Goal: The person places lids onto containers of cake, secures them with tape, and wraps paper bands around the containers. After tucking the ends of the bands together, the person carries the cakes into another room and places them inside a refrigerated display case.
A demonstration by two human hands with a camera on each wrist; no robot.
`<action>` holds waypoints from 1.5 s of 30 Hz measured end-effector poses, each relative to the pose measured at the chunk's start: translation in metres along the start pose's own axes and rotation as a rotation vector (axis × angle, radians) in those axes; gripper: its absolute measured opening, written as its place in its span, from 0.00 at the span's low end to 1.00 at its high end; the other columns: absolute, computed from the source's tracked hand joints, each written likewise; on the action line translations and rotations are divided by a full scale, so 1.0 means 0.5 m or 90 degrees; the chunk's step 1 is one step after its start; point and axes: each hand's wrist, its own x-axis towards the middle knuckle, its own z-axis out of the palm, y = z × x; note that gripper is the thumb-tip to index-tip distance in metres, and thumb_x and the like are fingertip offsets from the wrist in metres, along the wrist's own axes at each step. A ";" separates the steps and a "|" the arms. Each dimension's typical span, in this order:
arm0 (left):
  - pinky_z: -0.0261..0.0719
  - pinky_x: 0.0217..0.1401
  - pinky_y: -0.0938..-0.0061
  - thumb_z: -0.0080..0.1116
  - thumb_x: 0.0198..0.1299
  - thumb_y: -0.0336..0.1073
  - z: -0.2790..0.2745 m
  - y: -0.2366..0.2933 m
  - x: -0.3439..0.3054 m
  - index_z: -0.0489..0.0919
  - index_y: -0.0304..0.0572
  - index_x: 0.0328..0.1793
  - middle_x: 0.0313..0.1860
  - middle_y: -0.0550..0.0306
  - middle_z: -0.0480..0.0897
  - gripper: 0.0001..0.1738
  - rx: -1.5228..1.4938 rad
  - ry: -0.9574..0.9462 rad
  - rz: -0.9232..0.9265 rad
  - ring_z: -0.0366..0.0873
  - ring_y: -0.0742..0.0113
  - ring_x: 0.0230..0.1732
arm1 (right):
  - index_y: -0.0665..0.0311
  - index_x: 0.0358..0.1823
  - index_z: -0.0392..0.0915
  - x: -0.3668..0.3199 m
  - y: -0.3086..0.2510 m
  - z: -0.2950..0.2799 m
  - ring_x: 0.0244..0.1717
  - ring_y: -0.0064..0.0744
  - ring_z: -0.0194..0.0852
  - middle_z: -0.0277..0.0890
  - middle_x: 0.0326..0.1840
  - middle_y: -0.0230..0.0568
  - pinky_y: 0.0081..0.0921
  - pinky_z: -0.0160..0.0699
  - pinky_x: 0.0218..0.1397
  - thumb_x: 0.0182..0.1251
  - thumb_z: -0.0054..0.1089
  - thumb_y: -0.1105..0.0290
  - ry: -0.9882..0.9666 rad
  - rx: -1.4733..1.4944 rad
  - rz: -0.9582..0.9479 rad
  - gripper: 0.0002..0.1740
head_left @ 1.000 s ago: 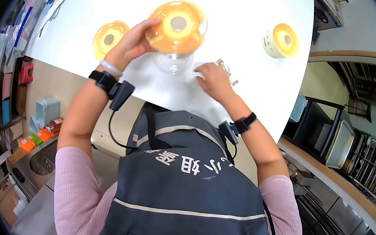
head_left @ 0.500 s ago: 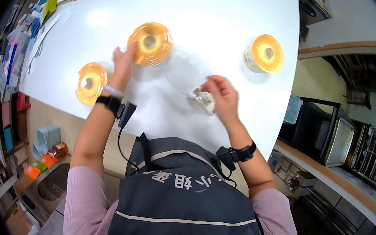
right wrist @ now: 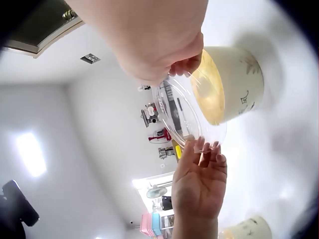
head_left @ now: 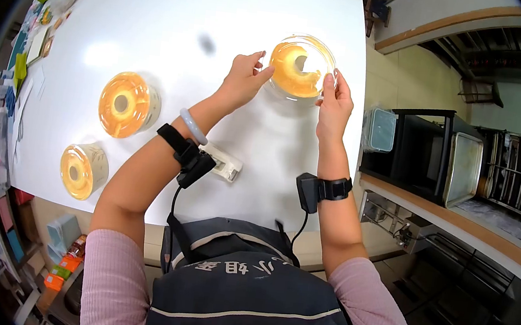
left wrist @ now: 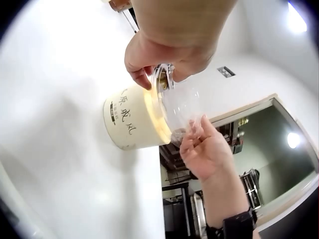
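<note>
A clear plastic dome lid (left wrist: pixel 185 107) is between my hands, tilted at the top of a round orange-yellow cake (head_left: pixel 286 75) with a hole in its middle. The cake sits in a cream paper tub (left wrist: pixel 130 119) with dark printed characters. My left hand (head_left: pixel 244 78) pinches the lid's rim on the left side, fingertips close to the tub's edge. On the opposite side my right hand (head_left: pixel 334 110) holds the rim between thumb and fingers. Through the lid (right wrist: pixel 197 112) the cake's top shows in the right wrist view.
Two more tubs of cake (head_left: pixel 124 105) (head_left: pixel 79 171) stand to the left under shiny clear tops. A small white object (head_left: pixel 225 163) lies near my left forearm. Bags and papers (head_left: pixel 36 41) line the table's left edge; a black rack with trays (head_left: pixel 444 158) stands right.
My left hand has left the lidded cake at the middle and moved right to the other cake. My right hand has moved up and forward from beside the small white object; both now hold the lid.
</note>
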 end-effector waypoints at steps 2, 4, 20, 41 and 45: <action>0.62 0.61 0.67 0.46 0.63 0.46 0.033 -0.031 0.029 0.61 0.27 0.64 0.58 0.41 0.64 0.31 0.096 0.038 0.052 0.61 0.55 0.60 | 0.70 0.57 0.68 0.062 0.065 -0.024 0.36 0.20 0.68 0.72 0.39 0.36 0.18 0.70 0.37 0.65 0.52 0.58 0.084 -0.227 -0.133 0.25; 0.63 0.61 0.69 0.45 0.64 0.45 0.059 -0.048 0.060 0.60 0.31 0.65 0.59 0.44 0.65 0.30 0.072 0.064 0.050 0.63 0.59 0.58 | 0.71 0.57 0.67 0.083 0.083 -0.020 0.41 0.24 0.69 0.73 0.42 0.39 0.19 0.70 0.43 0.66 0.51 0.58 0.121 -0.276 -0.203 0.26; 0.67 0.55 0.68 0.46 0.62 0.41 -0.043 -0.052 -0.116 0.66 0.37 0.63 0.49 0.48 0.71 0.24 -0.020 0.047 -0.061 0.65 0.61 0.52 | 0.72 0.60 0.60 -0.066 0.133 0.055 0.59 0.44 0.65 0.65 0.59 0.53 0.30 0.63 0.61 0.71 0.37 0.59 -0.080 -0.265 -0.112 0.25; 0.73 0.49 0.81 0.49 0.63 0.44 -0.047 -0.080 0.019 0.72 0.36 0.56 0.46 0.58 0.78 0.22 -0.320 -0.073 -0.142 0.74 0.76 0.46 | 0.68 0.57 0.67 -0.018 0.115 0.093 0.58 0.38 0.67 0.69 0.57 0.49 0.27 0.64 0.60 0.69 0.42 0.56 -0.082 -0.213 0.011 0.24; 0.73 0.48 0.81 0.50 0.62 0.46 -0.051 -0.087 0.030 0.73 0.37 0.55 0.44 0.58 0.78 0.22 -0.344 -0.113 -0.139 0.75 0.74 0.44 | 0.67 0.55 0.69 -0.015 0.115 0.091 0.55 0.39 0.70 0.73 0.52 0.48 0.27 0.66 0.57 0.68 0.45 0.55 -0.072 -0.203 0.010 0.24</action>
